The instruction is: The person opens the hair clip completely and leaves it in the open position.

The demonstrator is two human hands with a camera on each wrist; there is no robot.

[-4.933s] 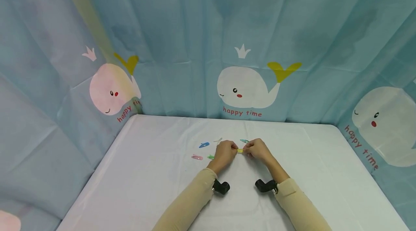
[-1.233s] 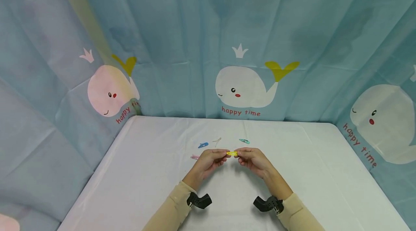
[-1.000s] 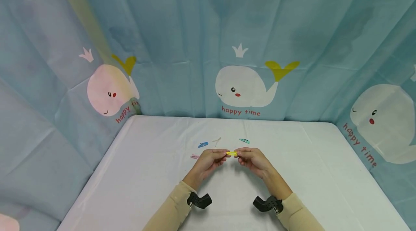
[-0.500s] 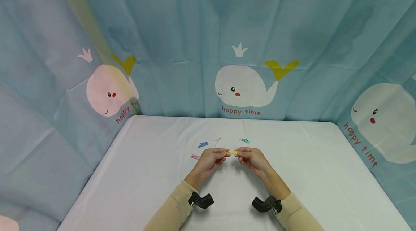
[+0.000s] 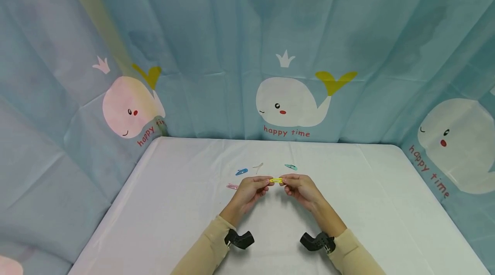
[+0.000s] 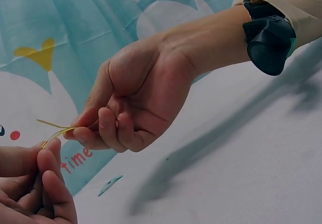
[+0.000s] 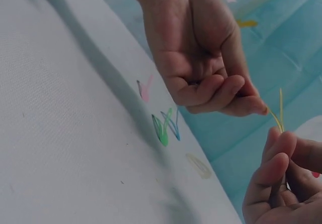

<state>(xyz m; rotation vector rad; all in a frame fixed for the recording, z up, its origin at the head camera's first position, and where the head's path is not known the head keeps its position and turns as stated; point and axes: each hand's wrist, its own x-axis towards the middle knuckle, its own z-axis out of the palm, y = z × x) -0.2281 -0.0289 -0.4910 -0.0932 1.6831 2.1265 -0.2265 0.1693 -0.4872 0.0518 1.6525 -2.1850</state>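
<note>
A yellow snap hair clip spans the two hands, held up over the table. Its two arms stand apart in a V in the right wrist view. The right hand pinches the joined end of the clip between thumb and index finger. At the other end, the left hand pinches one of the arms with its fingertips, while the other arm sticks out free. Both hands keep their remaining fingers curled in.
On the white table lie a blue clip, a pale clip, a teal clip and a pink clip. A green clip is hidden by the left hand in the head view. Whale-print curtain surrounds the table.
Since the earliest frame, both hands have drawn back toward the body and turned, bringing the yellow hair clip with them. Over the last second they have risen slightly in view.
</note>
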